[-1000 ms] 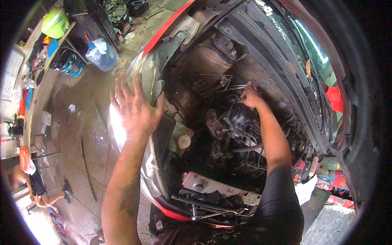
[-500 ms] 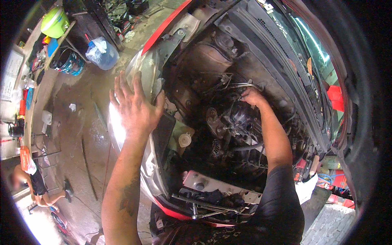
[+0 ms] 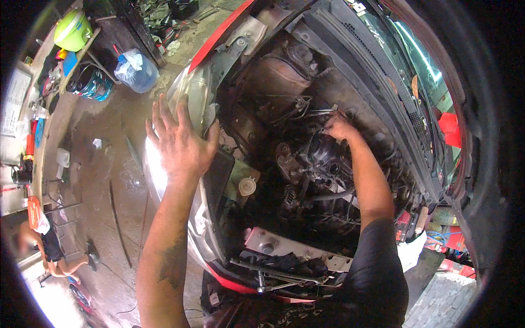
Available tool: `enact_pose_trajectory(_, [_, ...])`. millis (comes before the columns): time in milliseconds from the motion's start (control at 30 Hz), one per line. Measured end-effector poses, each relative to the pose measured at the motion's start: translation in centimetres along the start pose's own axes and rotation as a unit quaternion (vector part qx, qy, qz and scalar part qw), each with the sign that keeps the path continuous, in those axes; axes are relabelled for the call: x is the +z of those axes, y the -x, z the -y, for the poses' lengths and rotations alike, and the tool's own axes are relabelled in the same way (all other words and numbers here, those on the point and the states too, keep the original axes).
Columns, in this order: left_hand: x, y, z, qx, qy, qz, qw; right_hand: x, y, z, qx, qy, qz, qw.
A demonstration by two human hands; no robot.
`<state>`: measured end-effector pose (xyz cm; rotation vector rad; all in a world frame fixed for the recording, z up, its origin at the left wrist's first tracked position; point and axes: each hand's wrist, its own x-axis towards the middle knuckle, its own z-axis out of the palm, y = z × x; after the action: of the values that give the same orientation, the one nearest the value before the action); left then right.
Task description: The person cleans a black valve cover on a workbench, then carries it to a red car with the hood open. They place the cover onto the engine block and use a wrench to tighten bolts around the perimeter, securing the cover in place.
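Well, my left hand [image 3: 183, 145] lies palm down over the clear headlight [image 3: 200, 221] at the front of the car, its fingers spread wide and holding nothing; how hard it presses, I cannot tell. My right hand [image 3: 342, 130] reaches deep into the open engine bay [image 3: 358, 93], toward the windshield [image 3: 424, 63], with its fingers bent inward just beside the dark engine [image 3: 327, 154]. A thin, shiny metal rod [image 3: 320, 112] sticks out to the left by those fingertips; whether they have hold of it, or how tightly they close, I cannot make out. Between my arms, a round pale cap [image 3: 247, 186] sits behind the headlight, and nearer to me a silver tool [image 3: 261, 281] lies by the front edge of the car. Off to my left, a bucket [image 3: 97, 86] and a clear blue tub [image 3: 141, 79] stand on the floor [image 3: 106, 158], well apart from the car.
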<state>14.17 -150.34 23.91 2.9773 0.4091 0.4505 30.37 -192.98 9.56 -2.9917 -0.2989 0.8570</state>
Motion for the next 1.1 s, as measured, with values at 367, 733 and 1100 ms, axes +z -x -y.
enact_pose_trajectory(367, [0.1,0.0,0.1,0.000,0.000,0.001,1.000,2.4,-1.7,-2.4,0.048,-0.197,-0.002,0.979])
enact_pose_trajectory(733, [0.1,0.1,0.1,-0.002,-0.001,0.003,1.000,-0.7,0.9,0.6,0.039,-0.023,-0.012,0.999])
enact_pose_trajectory(1100, [0.2,0.0,0.1,-0.001,0.000,0.001,1.000,-0.2,1.2,-0.1,-0.009,-0.037,-0.041,0.998])
